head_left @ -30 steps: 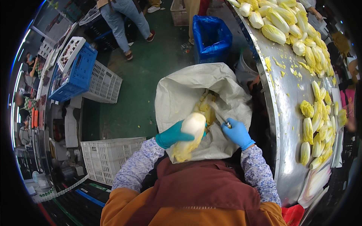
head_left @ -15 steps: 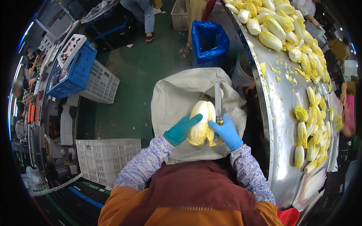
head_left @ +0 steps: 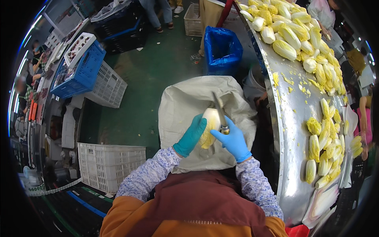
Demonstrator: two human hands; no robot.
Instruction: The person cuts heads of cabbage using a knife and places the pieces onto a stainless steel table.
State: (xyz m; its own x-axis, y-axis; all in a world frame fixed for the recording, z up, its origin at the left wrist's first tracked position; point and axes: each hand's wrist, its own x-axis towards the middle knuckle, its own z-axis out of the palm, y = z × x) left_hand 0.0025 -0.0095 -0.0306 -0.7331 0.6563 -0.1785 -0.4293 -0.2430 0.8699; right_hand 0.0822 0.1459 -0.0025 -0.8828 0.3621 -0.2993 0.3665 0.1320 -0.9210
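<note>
A napa cabbage (head_left: 212, 117), white at its upper end and yellow lower down, is in my left hand (head_left: 191, 137), which wears a green glove and wraps its left side. In a blue glove, my right hand (head_left: 234, 143) grips a knife (head_left: 218, 106) by the handle, its blade slanting up and to the left just beside the cabbage. The right thumb reaches across toward the leaves. Both hands are over a large white woven sack (head_left: 173, 108), whose open mouth lies below them.
On the right runs a metal table (head_left: 292, 158) bearing a heap of napa cabbages (head_left: 290, 36), a smaller group (head_left: 327, 144) and leaf scraps. A blue-lined bin (head_left: 223, 49) stands beyond the sack. White crates (head_left: 112, 166) and a blue crate (head_left: 81, 71) are left. Other people work around.
The cabbage has turned and looks slimmer, with the loose yellow leaves at its lower end no longer showing. The knife has tilted leftward, and my right hand has shifted slightly down.
</note>
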